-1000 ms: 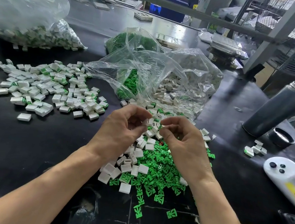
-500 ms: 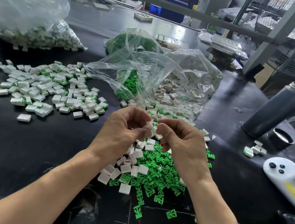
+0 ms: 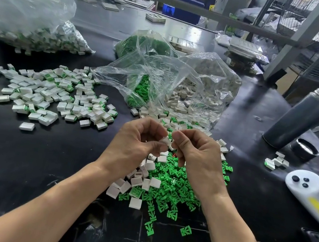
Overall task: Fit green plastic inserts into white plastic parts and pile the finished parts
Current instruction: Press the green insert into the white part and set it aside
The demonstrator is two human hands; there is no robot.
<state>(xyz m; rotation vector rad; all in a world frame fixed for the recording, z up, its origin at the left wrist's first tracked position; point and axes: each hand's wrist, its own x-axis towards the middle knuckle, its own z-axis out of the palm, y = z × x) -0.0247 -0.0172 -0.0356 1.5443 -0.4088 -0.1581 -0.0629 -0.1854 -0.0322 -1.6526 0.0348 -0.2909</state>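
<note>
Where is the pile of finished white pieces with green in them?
The finished pile is spread on the black table, on the left of the head view, left of the clear bags and beyond the left hand.

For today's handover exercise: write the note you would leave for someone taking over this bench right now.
Left hand pinches a white part; right hand is curled against it, its contents hidden.
Loose green inserts and empty white parts lie under the hands.
Done: finished pile at left.
Left: seat this insert, toss the part onto the pile, work through the remaining stock.
</note>
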